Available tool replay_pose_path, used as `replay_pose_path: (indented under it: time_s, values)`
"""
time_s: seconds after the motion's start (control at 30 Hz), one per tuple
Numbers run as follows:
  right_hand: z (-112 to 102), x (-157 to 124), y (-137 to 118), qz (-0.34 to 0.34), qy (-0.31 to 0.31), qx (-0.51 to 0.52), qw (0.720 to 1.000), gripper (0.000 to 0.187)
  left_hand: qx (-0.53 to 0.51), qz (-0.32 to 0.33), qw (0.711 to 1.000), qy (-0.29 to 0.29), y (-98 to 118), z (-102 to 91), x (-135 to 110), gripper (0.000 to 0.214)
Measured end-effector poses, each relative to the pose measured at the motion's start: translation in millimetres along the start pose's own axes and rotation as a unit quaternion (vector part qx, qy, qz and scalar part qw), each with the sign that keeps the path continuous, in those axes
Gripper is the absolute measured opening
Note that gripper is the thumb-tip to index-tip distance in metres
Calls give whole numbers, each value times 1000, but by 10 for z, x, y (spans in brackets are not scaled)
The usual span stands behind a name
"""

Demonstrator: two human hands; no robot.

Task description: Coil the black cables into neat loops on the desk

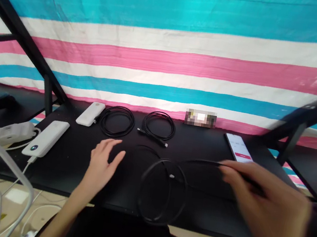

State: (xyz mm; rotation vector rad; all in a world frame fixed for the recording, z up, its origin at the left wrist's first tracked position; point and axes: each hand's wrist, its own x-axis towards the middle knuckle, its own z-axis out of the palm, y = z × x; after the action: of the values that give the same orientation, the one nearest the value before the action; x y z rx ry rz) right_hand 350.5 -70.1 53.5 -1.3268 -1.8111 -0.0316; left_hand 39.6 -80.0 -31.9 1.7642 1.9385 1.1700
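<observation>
My left hand (102, 163) lies flat on the black table (197, 216), fingers spread, holding nothing. My right hand (267, 208), blurred by motion, pinches one end of a loose black cable (161, 191) that loops across the table in front of me. Behind it lie two neatly coiled black cables, one (116, 121) beside a white power bank (90, 113) and another (159, 126) to its right. A second, larger white power bank (46, 137) rests at the left. A phone (238, 148) with a lit screen lies at the right, just beyond my right hand.
A white power strip (6, 132) and white cords (2, 174) sit off the table's left edge. Black frame bars (23, 37) slant up on both sides. A striped pink, blue and white sheet (169, 48) hangs behind. A small blurred item (200, 118) rests at the table's back.
</observation>
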Motion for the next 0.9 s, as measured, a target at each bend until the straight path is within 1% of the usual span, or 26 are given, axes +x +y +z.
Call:
replay_pose_path:
  time_s: [0.03,0.07,0.1,0.13,0.17,0.2,0.23,0.27,0.33,0.37,0.43,0.47,0.53,0.6,0.67,0.7,0.77,0.83,0.9]
  values:
    - [91,-1,-93,-39,18,9,999,19,-44,27,997,-57,117,51,-46,34]
    - [203,8,-178,-50,24,13,998,16,-105,37,987,-117,216,100,-95,37]
    - [319,22,-251,-45,20,21,999,16,-153,35,972,-176,292,149,-141,42]
    - [427,37,-308,-41,23,37,998,16,-179,22,960,-216,342,196,-182,50]
    - [517,49,-345,-38,21,48,998,15,-187,3,956,-227,366,239,-212,58]
    - [581,53,-361,-40,15,55,998,15,-185,-18,958,-218,366,273,-230,62]
    - [618,51,-355,-47,4,56,997,15,-180,-40,964,-194,345,295,-237,62]
    - [630,41,-328,-56,-13,50,997,15,-178,-59,968,-164,308,302,-236,57]
    - [596,3,-220,-64,-49,33,996,16,-187,-90,971,-121,203,269,-220,43]
    - [560,-23,-148,-56,-68,29,996,18,-193,-103,969,-111,142,236,-214,39]
    - [478,-85,1,-19,-120,48,991,20,-212,-128,963,-108,11,167,-215,37]
    - [440,-121,69,7,-151,69,986,21,-230,-145,956,-114,-54,141,-224,38]
    - [378,-206,175,63,-217,130,965,23,-284,-188,929,-143,-170,120,-256,43]
    - [333,-302,241,118,-266,196,937,23,-341,-229,894,-176,-240,133,-289,46]
    - [285,-398,283,150,-300,256,907,21,-383,-255,863,-207,-247,154,-304,45]
    - [255,-440,302,154,-306,286,895,21,-400,-263,850,-221,-228,160,-300,43]
    - [186,-499,339,142,-293,339,883,22,-435,-276,825,-231,-161,159,-273,43]
    - [122,-525,374,133,-258,377,879,21,-472,-274,811,-209,-88,146,-230,41]
    - [79,-529,411,143,-227,389,881,16,-492,-265,813,-166,-45,128,-182,37]
